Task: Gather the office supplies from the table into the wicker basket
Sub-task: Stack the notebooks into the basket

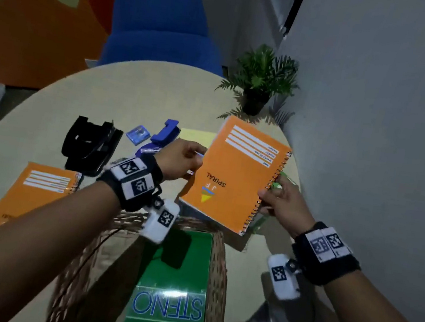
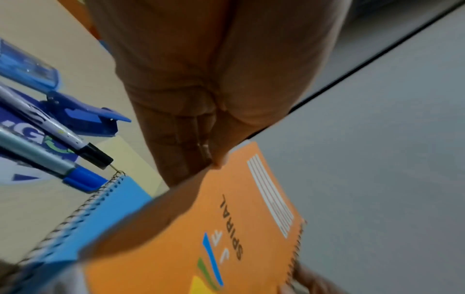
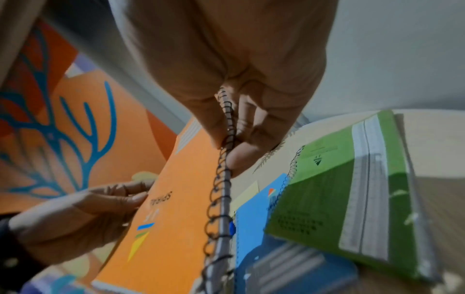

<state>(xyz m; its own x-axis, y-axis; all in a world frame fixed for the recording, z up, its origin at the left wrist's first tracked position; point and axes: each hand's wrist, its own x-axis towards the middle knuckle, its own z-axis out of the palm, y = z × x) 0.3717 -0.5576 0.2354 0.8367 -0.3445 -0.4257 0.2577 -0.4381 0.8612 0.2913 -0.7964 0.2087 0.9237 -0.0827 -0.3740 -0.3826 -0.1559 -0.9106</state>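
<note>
Held item: orange spiral notebook (image 1: 236, 174), up off the counter (image 1: 85, 95), tilted, hanging just beyond the wicker basket (image 1: 220, 259) at about 1 o'clock from it.
Left grip: left hand (image 1: 179, 160) pinches the plain edge opposite the coil, thumb on the cover, fingers behind.
Right grip: right hand (image 1: 282, 199) curled round the wire coil side, thumb and fingers clamped on the binding.
Basket so far: green steno pad (image 1: 173, 285) already lying inside w/ a dark object on it (can't tell what).
Still out: second orange notebook (image 1: 31, 196) at 9 o'clock of the basket, black hole punch (image 1: 89, 144) at 11, blue stapler (image 1: 165, 134), small blue box (image 1: 137, 134) and yellow sticky pad (image 1: 195, 135) near 12.
Handling, my read: light, thin card cover, so it'll flex if held by one corner. The coil is the stiff part, best place to take it. Cover looks smooth, could slip from a pinch alone. Two-handed hold seems safe for lowering it flat or on edge into the basket.
Left wrist view only: pens (image 2: 50, 139) on a white-and-blue pack, plus a blue spiral notebook (image 2: 105, 214) under the orange one's edge, all hidden from the head cam by the hand.
Right wrist view only: green notebook (image 3: 352, 189) stacked over the blue one at 3 o'clock of the coil. Head cam shows just a green sliver there.
</note>
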